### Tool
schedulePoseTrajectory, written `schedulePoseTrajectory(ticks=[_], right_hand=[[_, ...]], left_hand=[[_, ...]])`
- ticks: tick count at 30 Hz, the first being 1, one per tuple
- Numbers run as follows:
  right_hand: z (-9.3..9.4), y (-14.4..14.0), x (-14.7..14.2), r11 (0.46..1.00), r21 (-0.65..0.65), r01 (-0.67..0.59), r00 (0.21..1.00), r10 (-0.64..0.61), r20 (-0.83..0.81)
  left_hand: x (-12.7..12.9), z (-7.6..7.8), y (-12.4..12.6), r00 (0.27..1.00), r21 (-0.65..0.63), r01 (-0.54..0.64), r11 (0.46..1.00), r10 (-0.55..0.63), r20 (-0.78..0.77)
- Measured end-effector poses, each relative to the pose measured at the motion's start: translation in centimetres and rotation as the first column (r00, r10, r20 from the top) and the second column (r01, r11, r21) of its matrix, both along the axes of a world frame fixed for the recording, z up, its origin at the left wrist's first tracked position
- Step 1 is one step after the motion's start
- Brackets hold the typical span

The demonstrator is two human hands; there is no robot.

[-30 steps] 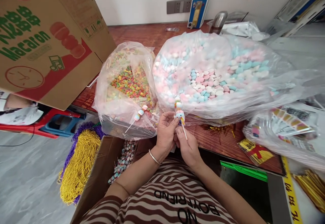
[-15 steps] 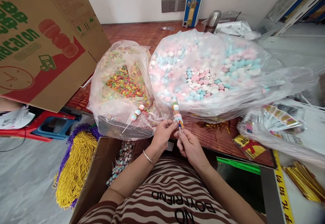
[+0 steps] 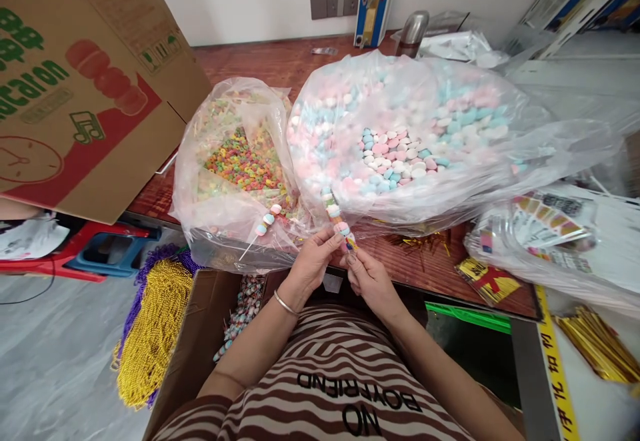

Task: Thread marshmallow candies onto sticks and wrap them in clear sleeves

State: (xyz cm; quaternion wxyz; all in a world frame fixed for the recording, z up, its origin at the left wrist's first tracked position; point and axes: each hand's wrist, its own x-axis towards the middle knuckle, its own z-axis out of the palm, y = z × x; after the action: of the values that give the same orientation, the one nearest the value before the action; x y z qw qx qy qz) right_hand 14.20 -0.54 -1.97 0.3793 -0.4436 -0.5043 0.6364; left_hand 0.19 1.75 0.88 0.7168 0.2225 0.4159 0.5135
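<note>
head view: left hand and right hand, palms inward, each grip pinching the candy skewer.

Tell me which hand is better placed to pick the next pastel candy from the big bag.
Left, probably. The right hand grips the skewer's lower end, so it looks committed. The left hand only pinches the candies near the big bag and could let go.
</note>
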Motion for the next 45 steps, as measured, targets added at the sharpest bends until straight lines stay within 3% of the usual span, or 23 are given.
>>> schedulePoseTrajectory(ticks=[3, 5, 7, 9, 11, 13, 15, 17, 18, 20, 22, 24, 29, 32, 37, 40, 42, 44, 45], right_hand=[[0.0, -0.3, 0.1, 1.0, -0.017, -0.013, 1.0, 0.014, 0.021], [0.3, -0.4, 0.2, 0.988, 0.113, 0.108, 0.979, -0.126, 0.163], [0.6, -0.4, 0.2, 0.913, 0.339, 0.228, 0.901, -0.33, 0.282], [0.7, -0.3, 0.0, 0.809, 0.526, 0.262, 0.824, -0.471, 0.314], [0.8, 0.0, -0.3, 0.738, 0.621, 0.264, 0.798, -0.528, 0.289], [0.9, 0.2, -0.5, 0.716, 0.631, 0.298, 0.801, -0.548, 0.243], [1.4, 0.2, -0.6, 0.753, 0.544, 0.37, 0.83, -0.531, 0.17], [2.2, 0.2, -0.6, 0.852, 0.318, 0.416, 0.896, -0.443, 0.015], [2.6, 0.1, -0.5, 0.905, 0.168, 0.391, 0.92, -0.379, -0.1], [3.5, 0.1, -0.4, 0.969, -0.109, 0.219, 0.908, -0.244, -0.34], [4.0, 0.1, -0.2, 0.961, -0.276, 0.001, 0.853, -0.145, -0.502], [4.1, 0.2, -0.1, 0.922, -0.358, -0.147, 0.805, -0.099, -0.585], [3.2, -0.4, -0.7, 0.828, -0.459, -0.322, 0.756, -0.067, -0.651], [2.8, -0.9, -1.3, 0.797, -0.475, -0.374, 0.728, -0.065, -0.683], [2.6, -1.2, -1.5, 0.829, -0.441, -0.343, 0.707, -0.081, -0.703], [2.2, -1.5, -0.6, 0.885, -0.377, -0.275, 0.799, -0.008, -0.602], [1.8, -1.6, 0.9, 0.966, -0.236, -0.105, 0.938, 0.017, -0.345], [1.3, -1.5, 3.2, 0.99, 0.027, 0.139, 0.99, -0.139, 0.014], [1.0, -1.3, 4.5, 0.953, 0.174, 0.248, 0.947, -0.276, 0.166]], left_hand=[[0.3, -0.3, 0.2, 0.996, -0.041, -0.086, 0.995, 0.086, -0.009], [0.7, -0.6, 0.2, 0.982, -0.026, -0.183, 0.983, 0.182, -0.042], [1.2, -0.8, 0.1, 0.964, -0.003, -0.252, 0.968, 0.251, -0.083], [1.8, -0.9, -0.1, 0.956, 0.004, -0.274, 0.962, 0.273, -0.107], [2.4, -0.9, -0.5, 0.958, 0.0, -0.27, 0.963, 0.269, -0.1], [2.9, -0.9, -0.8, 0.966, 0.009, -0.251, 0.968, 0.251, -0.067], [3.1, -0.8, -1.1, 0.973, 0.029, -0.229, 0.973, 0.23, -0.025], [3.2, -0.6, -1.3, 0.979, 0.037, -0.205, 0.978, 0.204, 0.02], [3.1, -0.6, -1.3, 0.981, 0.036, -0.194, 0.98, 0.193, 0.038], [2.7, -0.4, -1.3, 0.985, 0.039, -0.169, 0.985, 0.167, 0.047], [2.1, -0.1, -1.2, 0.991, 0.067, -0.135, 0.989, 0.135, 0.005], [1.4, 0.1, -1.0, 0.995, 0.118, -0.065, 0.991, 0.074, -0.073], [-0.9, -0.2, -0.6, 0.957, 0.24, 0.169, 0.956, -0.101, -0.273], [-1.7, -0.4, -0.7, 0.936, 0.265, 0.236, 0.935, -0.145, -0.322], [-1.0, 0.2, -1.1, 0.919, 0.251, 0.293, 0.923, -0.199, -0.34], [-0.2, 0.9, -1.5, 0.943, 0.291, 0.218, 0.932, -0.124, -0.31], [-0.2, 1.4, -1.4, 0.96, 0.33, 0.16, 0.93, -0.068, -0.273], [-0.6, 1.9, -1.1, 0.967, 0.358, 0.084, 0.93, 0.01, -0.253], [-0.9, 2.0, -0.9, 0.966, 0.367, 0.044, 0.929, 0.053, -0.252]])
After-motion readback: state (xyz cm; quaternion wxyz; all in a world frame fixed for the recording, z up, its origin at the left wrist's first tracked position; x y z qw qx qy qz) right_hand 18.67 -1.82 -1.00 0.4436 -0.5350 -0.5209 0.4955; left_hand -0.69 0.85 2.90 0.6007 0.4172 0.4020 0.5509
